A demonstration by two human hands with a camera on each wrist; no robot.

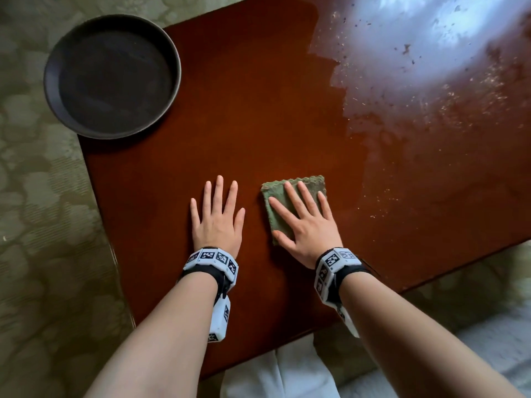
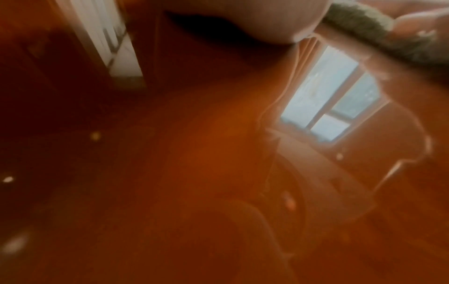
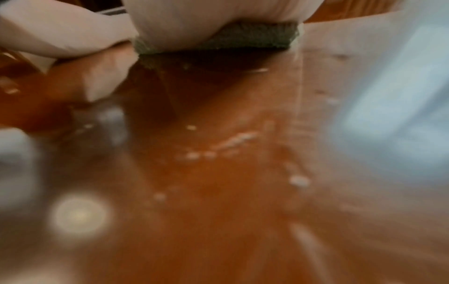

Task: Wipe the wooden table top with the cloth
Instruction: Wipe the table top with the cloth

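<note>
A glossy red-brown wooden table top (image 1: 258,124) fills the head view. My right hand (image 1: 304,222) lies flat with spread straight fingers on a folded green cloth (image 1: 304,182), pressing it onto the wood near the front middle. The cloth (image 3: 243,38) shows under the heel of the right hand (image 3: 213,19) in the right wrist view. Beside it to the left, my left hand (image 1: 217,216) rests flat and open on the bare wood, holding nothing. In the left wrist view the cloth (image 2: 359,25) appears at the top right.
A dark round dish (image 1: 112,76) sits on the table's far left corner, overhanging the edge. Pale crumbs and dust (image 1: 431,96) cover the right and far part of the top, under a bright window glare. Crumbs (image 3: 238,140) lie right of the cloth. Green patterned floor (image 1: 43,225) surrounds the table.
</note>
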